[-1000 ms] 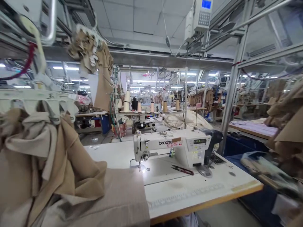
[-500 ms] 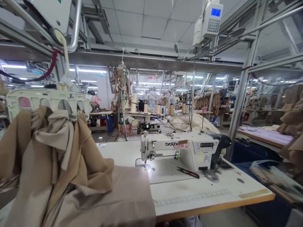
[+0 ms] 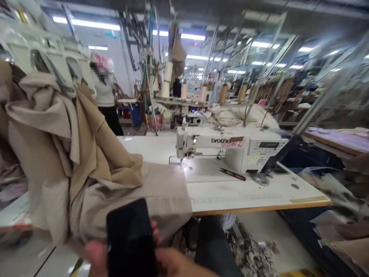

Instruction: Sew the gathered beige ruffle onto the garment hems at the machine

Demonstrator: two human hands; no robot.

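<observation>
A black phone (image 3: 131, 238) with a dark screen is held upright at the bottom edge of the view. My left hand (image 3: 95, 257) grips its left side and is blurred. My right hand (image 3: 173, 264) comes in from the lower right, with fingertips curled on the phone's right edge. Just behind the phone, a heap of tan and beige fabric (image 3: 72, 154) hangs from a white hanger rack (image 3: 54, 57) and spills onto the white sewing table (image 3: 245, 196).
A white sewing machine (image 3: 230, 148) stands on the table with thread snips (image 3: 232, 174) in front of it. Thread cones (image 3: 184, 90) stand behind. A person (image 3: 105, 100) stands at the back left. Fabric scraps (image 3: 253, 250) lie on the floor, and more fabric is piled at the right.
The view has tipped downward. The phone and both my hands have come into view at the bottom edge. A person now shows at the back left.
</observation>
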